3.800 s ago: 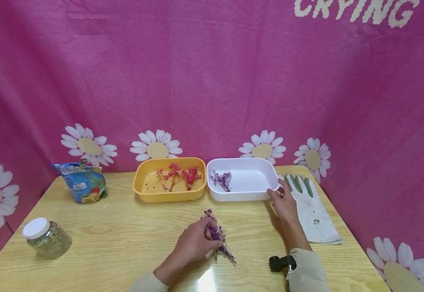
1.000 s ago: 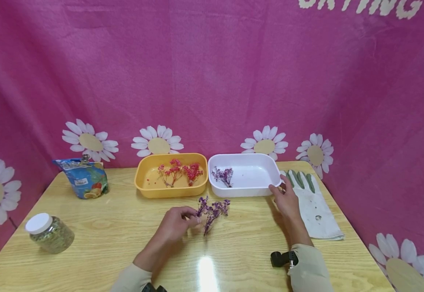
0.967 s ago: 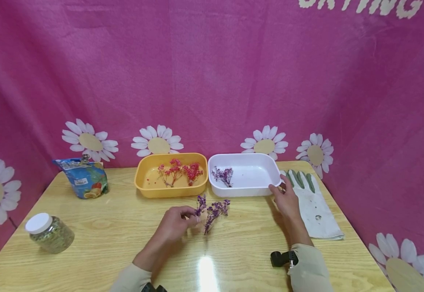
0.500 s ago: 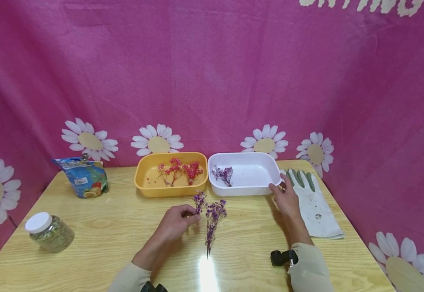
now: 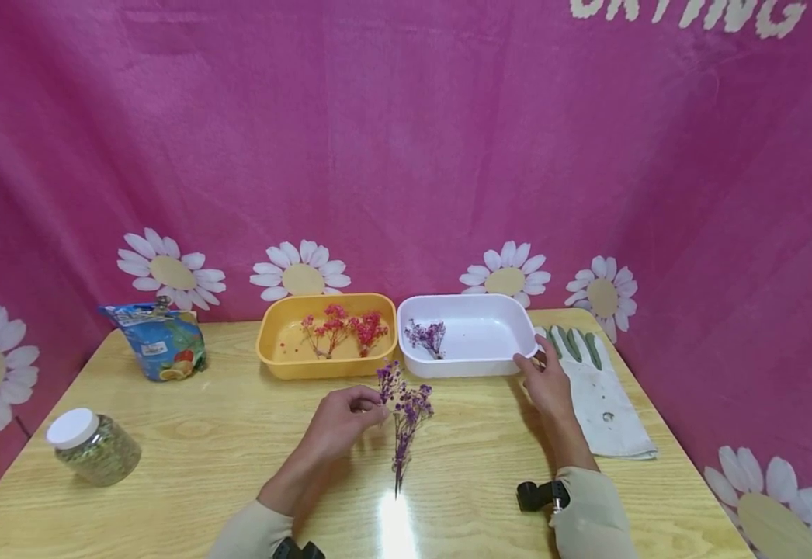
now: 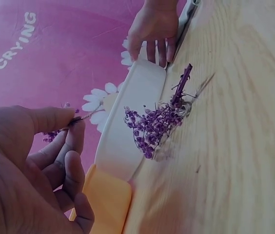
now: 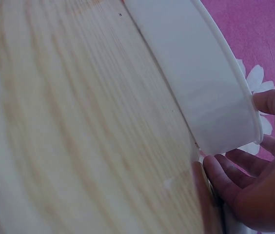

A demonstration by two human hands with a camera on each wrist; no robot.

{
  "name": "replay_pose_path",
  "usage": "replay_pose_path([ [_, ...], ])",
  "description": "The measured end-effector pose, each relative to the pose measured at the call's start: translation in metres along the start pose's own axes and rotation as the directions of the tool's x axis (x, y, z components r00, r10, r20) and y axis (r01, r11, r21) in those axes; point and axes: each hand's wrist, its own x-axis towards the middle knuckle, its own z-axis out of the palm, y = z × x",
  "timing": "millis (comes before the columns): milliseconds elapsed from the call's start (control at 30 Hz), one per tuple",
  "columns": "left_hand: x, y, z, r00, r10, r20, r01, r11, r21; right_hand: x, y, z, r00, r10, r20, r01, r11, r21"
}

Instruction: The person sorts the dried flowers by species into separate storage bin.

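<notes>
My left hand (image 5: 339, 423) pinches a small sprig of purple dried flowers (image 5: 388, 379) between thumb and index finger, over the table in front of the two tubs. In the left wrist view the sprig's thin stem (image 6: 81, 117) pokes out past the fingertips. Just right of that hand, a larger purple dried-flower bunch (image 5: 411, 407) lies on the wood, its stems pointing toward me. My right hand (image 5: 549, 386) grips the white tub (image 5: 479, 366) at its front right corner. There the thumb (image 7: 264, 101) presses the rim, with the fingers lower on the side.
One more purple bunch (image 5: 427, 338) lies inside the white tub. To its left, a yellow tub (image 5: 329, 371) holds red dried flowers (image 5: 336, 326). A white-lidded jar (image 5: 97, 449) and a blue pouch (image 5: 157, 341) stand on the left. A green-fingered glove (image 5: 605, 411) lies at right.
The left hand was over the purple bunch and has moved left, drawing a sprig away from it. The larger bunch has swung round, stems toward me. The right hand stays on the white tub.
</notes>
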Motion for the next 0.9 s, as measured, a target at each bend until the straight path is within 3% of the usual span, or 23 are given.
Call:
replay_pose_path([
  [200, 0.011, 0.003, 0.005, 0.999, 0.041, -0.014, -0.041, 0.999, -0.004, 0.000, 0.002, -0.001, 1.000, -0.009, -0.003, 0.009, 1.000, -0.012],
  [433, 0.026, 0.009, 0.008, 1.000, 0.025, -0.014, -0.025, 1.000, 0.008, 0.000, 0.002, 0.000, 1.000, -0.012, -0.015, 0.012, 1.000, -0.011],
  [667, 0.039, 0.016, 0.015, 0.996, 0.089, -0.027, -0.088, 0.995, 0.055, -0.001, -0.001, -0.001, 1.000, -0.012, -0.020, 0.012, 1.000, -0.005],
  [900, 0.053, 0.025, 0.022, 0.994, 0.102, -0.032, -0.100, 0.992, 0.077, -0.002, -0.002, 0.000, 1.000, -0.007, -0.024, 0.007, 1.000, -0.011],
])
